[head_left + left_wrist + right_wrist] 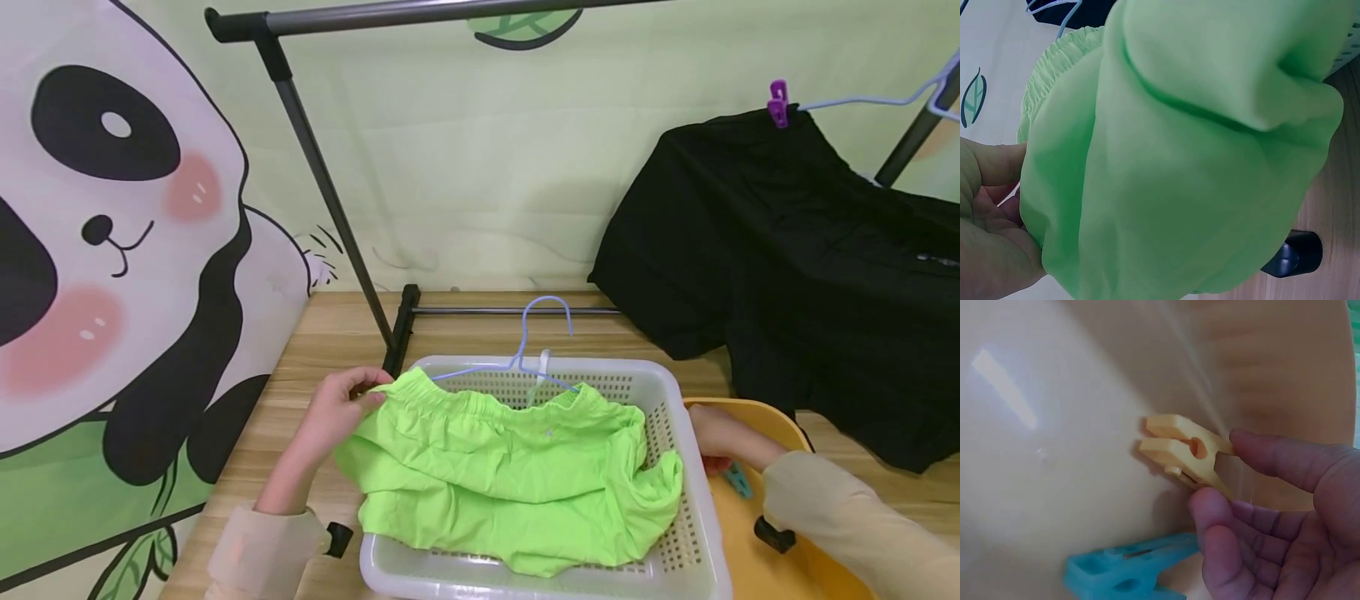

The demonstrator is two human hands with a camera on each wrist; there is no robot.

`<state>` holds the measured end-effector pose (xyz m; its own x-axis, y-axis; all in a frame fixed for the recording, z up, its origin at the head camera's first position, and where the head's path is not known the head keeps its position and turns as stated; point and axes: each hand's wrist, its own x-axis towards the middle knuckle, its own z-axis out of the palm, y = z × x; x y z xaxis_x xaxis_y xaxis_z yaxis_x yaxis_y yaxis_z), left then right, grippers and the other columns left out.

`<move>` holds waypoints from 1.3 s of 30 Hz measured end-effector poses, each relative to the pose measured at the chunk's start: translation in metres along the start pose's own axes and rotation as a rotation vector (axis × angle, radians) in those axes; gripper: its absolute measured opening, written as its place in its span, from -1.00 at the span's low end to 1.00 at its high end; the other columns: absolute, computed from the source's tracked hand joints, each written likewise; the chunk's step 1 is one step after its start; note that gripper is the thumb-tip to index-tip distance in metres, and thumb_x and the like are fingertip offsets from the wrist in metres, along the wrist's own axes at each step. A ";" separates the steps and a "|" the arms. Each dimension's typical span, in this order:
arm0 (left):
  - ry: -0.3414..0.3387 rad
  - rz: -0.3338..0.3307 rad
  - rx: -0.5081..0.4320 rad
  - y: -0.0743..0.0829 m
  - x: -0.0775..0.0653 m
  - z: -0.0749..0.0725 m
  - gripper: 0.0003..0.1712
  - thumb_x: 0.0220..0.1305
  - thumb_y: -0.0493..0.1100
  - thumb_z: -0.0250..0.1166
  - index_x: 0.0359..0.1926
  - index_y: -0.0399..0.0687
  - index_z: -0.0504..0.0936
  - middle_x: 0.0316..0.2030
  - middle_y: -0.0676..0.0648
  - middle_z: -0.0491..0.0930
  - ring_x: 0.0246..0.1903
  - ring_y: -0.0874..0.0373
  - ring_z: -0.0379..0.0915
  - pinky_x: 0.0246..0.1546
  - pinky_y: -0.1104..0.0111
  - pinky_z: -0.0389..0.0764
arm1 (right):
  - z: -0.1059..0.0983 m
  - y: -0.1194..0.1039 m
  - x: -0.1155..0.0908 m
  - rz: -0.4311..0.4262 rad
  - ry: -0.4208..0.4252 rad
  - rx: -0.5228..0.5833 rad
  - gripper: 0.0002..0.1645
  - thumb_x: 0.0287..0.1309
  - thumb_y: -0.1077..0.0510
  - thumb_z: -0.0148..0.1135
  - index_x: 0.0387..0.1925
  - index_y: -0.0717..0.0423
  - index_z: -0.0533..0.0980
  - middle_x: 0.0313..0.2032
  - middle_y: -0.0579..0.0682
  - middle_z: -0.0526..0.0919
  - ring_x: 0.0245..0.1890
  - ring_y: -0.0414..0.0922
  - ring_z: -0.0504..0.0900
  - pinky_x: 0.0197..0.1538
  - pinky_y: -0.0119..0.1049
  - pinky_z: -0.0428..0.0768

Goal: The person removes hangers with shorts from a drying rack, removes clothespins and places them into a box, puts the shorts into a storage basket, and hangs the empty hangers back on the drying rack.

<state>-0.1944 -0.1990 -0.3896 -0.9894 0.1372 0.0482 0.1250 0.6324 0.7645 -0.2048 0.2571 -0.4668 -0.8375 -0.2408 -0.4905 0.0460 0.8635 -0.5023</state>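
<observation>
Head view: Your left hand (pixel 333 408) pinches the left end of the waistband of the green shorts (pixel 495 475). The shorts lie across the white basket (pixel 701 533) and overhang its left rim; part of its front and right rims is exposed. The blue hanger (pixel 521 350) sits at the waistband, hook above the rear rim. The foot of the rack (pixel 330 175) stands near the basket's rear left corner. Your right hand (pixel 723 437) is inside the yellow basin (pixel 750 533), just beside the basket's right edge. The lower edge of the black shorts (pixel 750 250) appears close to the basin's rear rim.

Left wrist view: Your thumb and fingers grip the cloth edge; green fabric fills most of the view.

Right wrist view: Your thumb and fingers pinch the handles of the yellow clothespin (pixel 1188 447), near the basin wall. The teal clothespin (pixel 1129 565) lies below, beside your fingertips; bare basin surface extends to the left.
</observation>
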 end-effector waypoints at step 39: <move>0.002 -0.013 -0.007 0.002 -0.002 0.000 -0.81 0.10 -0.40 0.15 -0.23 -0.20 0.57 -0.28 -0.14 0.57 -0.35 0.13 0.35 -0.35 0.44 0.41 | -0.088 -0.027 -0.032 -0.099 -0.071 0.274 -0.59 0.08 0.00 0.14 -0.32 0.33 0.42 -0.61 -0.03 0.47 -0.64 -0.16 0.44 -0.52 -0.38 0.47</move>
<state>-0.1927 -0.1981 -0.3879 -0.9910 0.1278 0.0395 0.1117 0.6285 0.7698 -0.2274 0.2804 -0.3751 -0.8058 -0.3560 -0.4733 0.1196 0.6849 -0.7187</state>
